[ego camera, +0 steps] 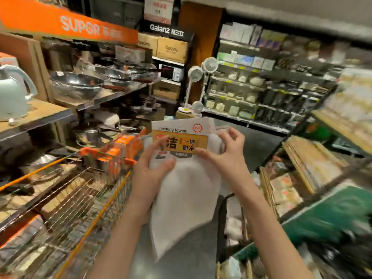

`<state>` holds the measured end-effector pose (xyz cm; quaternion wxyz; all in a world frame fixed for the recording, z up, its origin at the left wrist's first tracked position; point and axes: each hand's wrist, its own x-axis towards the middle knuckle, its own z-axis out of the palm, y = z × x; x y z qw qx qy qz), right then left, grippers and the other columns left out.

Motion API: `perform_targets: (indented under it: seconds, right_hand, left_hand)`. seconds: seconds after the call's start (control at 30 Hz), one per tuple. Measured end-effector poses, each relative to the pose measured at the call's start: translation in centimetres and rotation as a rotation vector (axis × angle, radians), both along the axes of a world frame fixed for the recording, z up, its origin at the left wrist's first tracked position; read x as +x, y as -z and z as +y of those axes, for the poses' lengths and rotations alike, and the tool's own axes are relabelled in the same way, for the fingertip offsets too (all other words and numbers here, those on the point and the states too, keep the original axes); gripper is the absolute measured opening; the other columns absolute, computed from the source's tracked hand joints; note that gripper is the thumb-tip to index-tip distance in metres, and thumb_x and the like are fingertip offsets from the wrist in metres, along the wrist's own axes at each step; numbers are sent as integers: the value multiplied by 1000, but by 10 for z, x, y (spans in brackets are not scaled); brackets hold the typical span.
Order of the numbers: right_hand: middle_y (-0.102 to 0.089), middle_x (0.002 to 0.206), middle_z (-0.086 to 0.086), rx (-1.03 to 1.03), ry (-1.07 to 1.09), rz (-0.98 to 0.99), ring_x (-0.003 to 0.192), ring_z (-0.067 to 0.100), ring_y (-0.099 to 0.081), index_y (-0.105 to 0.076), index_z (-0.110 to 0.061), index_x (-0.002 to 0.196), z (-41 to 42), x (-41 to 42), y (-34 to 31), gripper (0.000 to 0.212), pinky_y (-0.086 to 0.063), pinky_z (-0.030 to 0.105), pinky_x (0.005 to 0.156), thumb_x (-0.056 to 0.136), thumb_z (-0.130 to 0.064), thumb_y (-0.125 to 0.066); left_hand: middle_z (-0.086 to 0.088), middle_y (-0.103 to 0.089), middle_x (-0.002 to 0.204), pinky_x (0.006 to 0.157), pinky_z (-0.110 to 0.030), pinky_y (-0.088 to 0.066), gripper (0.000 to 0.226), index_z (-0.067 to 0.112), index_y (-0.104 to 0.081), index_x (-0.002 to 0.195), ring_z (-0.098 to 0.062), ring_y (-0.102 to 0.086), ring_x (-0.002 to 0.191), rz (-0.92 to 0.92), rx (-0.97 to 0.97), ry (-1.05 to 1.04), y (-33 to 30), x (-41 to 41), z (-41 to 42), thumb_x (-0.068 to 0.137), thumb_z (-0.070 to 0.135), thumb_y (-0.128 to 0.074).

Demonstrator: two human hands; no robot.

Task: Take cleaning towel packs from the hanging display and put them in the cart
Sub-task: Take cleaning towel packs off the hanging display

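Head view: towel pack (182, 178) at centre, held above aisle floor, cart (80, 190) at 8 o'clock. Left hand (153, 170) and right hand (227, 152) pinching card header. Probably light, limp cloth; grip stiff header.

White towel pack (181, 190) — yellow-orange label; cart (112, 190) — orange-trimmed silver wire.
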<state>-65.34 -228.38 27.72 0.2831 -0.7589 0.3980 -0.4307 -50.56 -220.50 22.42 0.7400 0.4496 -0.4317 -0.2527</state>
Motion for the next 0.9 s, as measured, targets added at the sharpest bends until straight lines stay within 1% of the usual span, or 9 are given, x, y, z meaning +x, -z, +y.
perform_targets:
  seconds: [0.1, 0.23, 0.3, 0.47, 0.57, 0.63, 0.7, 0.8, 0.9]
  right_hand:
    - [-19, 125, -9, 2, 209, -33, 117, 0, -26, -47, -35, 102, 32, -73, 11, 46, -19, -5, 92, 70, -31, -80]
    - [-20, 125, -11, 100, 440, -63, 117, 2, -30, -46, -25, 118, 76, -164, 15, 55, -25, 15, 102, 73, -34, -77]
    - [-20, 127, -11, 122, 548, -81, 119, 4, -32, -49, -23, 111, 99, -206, 14, 48, -26, 22, 109, 74, -34, -77]
    - [-33, 125, -3, 122, 865, -100, 111, 10, -45, -59, -24, 96, 166, -289, 5, 36, -37, 20, 97, 69, -36, -80]
    - [-52, 117, 3, 113, 1023, -240, 106, 19, -58, -69, -29, 85, 211, -324, 4, 29, -48, 40, 96, 60, -36, -80]
    - [-61, 113, 10, 119, 1121, -287, 99, 23, -65, -72, -27, 91, 243, -347, 9, 41, -52, 45, 91, 55, -42, -81]
    - [-64, 111, 11, 103, 1235, -339, 95, 23, -67, -71, -26, 95, 277, -362, 10, 46, -53, 45, 89, 53, -43, -81]
    - [-72, 99, 4, 68, 1376, -427, 87, 19, -70, -69, -20, 92, 324, -370, 9, 27, -56, 45, 83, 68, -17, -80]
    - [-74, 93, 1, 30, 1468, -484, 86, 20, -71, -68, -18, 94, 369, -370, 13, 25, -57, 43, 79, 73, -6, -76]
  left_hand:
    - [17, -61, 115, 79, -4, -42, 50, 20, -59, 122, 13, -58, 98, 13, 11, 135, 8, -66, 4, 81, -6, -64]
    - [24, -58, 116, 86, -8, -44, 60, 36, -51, 126, 11, -57, 104, 8, 8, 373, 11, -149, 11, 83, -4, -64]
    - [24, -55, 122, 91, -10, -44, 69, 43, -43, 130, 11, -56, 107, -3, 4, 499, 11, -188, 16, 83, -2, -64]
    - [19, -43, 142, 103, -21, -40, 87, 65, -22, 131, 2, -48, 124, -64, -7, 786, 7, -281, 30, 74, 23, -72]
    - [28, -49, 129, 88, -4, -41, 88, 47, -24, 141, 18, -50, 111, -65, -37, 974, 5, -333, 42, 80, 4, -71]
    - [36, -44, 123, 80, 1, -39, 92, 40, -23, 145, 26, -47, 103, -89, -46, 1080, 3, -365, 55, 78, 3, -74]
    - [39, -39, 123, 83, 0, -39, 97, 42, -17, 145, 28, -45, 104, -91, -44, 1199, 4, -394, 72, 77, 4, -75]
    - [36, -38, 130, 96, -12, -41, 96, 47, -17, 142, 19, -45, 115, -90, -30, 1379, 6, -426, 101, 78, 2, -73]
    - [38, -42, 122, 89, -4, -41, 92, 34, -21, 147, 25, -47, 106, -94, -27, 1519, 8, -448, 135, 79, -3, -71]
